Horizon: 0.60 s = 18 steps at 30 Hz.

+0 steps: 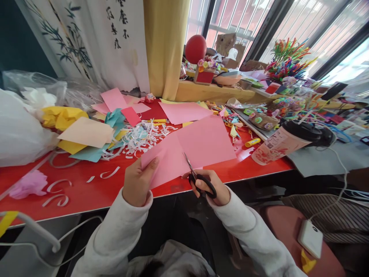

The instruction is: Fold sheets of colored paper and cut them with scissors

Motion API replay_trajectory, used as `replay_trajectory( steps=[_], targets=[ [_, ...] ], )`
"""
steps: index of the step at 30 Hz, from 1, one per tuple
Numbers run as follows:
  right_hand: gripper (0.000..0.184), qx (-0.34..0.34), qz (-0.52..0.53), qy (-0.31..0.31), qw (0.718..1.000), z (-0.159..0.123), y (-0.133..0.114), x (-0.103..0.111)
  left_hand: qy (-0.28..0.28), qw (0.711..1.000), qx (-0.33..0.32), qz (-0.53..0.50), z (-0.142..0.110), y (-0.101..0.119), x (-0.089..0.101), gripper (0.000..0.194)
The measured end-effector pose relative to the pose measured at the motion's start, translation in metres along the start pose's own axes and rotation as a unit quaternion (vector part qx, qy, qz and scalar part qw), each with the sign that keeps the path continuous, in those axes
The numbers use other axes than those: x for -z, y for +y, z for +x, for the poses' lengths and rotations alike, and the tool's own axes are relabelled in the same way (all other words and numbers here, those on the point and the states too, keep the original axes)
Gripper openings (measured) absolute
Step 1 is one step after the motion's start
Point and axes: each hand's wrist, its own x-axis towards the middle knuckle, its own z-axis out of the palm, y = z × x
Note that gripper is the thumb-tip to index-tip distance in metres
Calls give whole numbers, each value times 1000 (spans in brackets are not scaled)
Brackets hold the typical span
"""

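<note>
A large sheet of pink paper (207, 142) is held over the front of the red table, with a crease running down its middle. My left hand (140, 181) pinches its left end between thumb and fingers. Black-handled scissors (193, 173) sit in my right hand (215, 186), fingers through the loops. Their blades point away from me and lie at the sheet's near edge by the crease. Whether the blades have cut into the paper I cannot tell. Another pink sheet (184, 111) lies flat just behind.
White paper shreds (141, 138) and coloured paper scraps cover the red table (100, 192) at the left, beside a white plastic bag (23, 130). A paper cup with black lid (284, 142) and a yellow glue stick (252, 142) stand or lie at right. A power bank (310, 238) rests on a stool.
</note>
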Motion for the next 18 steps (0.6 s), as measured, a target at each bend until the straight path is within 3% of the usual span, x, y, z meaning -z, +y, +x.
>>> replay_trajectory(
  steps=[18],
  targets=[
    [34, -16, 55, 107, 993, 1, 5, -12, -3, 1000, 10, -12, -1, 2, -1, 26]
  ],
)
